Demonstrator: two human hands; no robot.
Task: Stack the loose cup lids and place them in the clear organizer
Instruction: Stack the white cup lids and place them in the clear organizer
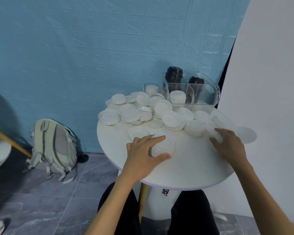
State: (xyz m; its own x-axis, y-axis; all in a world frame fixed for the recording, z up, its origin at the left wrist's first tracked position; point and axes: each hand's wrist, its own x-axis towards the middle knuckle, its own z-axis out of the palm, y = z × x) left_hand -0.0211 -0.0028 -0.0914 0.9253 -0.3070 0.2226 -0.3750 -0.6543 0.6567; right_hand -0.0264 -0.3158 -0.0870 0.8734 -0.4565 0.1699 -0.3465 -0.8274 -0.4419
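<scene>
A heap of loose white cup lids [139, 109] covers the far half of the round white table [190, 165]. My left hand [143, 153] grips a short stack of white lids [166, 146] near the table's middle, thumb at the front, fingers over the back. My right hand [227, 145] rests with spread fingers on lids at the right side of the heap. The clear organizer [202, 92] stands at the back right; one compartment holds a stack of white lids [176, 97], others hold black lids [174, 75].
A small clear holder with white lids [152, 89] stands left of the organizer. One lid [246, 134] lies at the table's right edge by a white wall. A grey backpack [53, 146] leans on the blue wall on the floor at left.
</scene>
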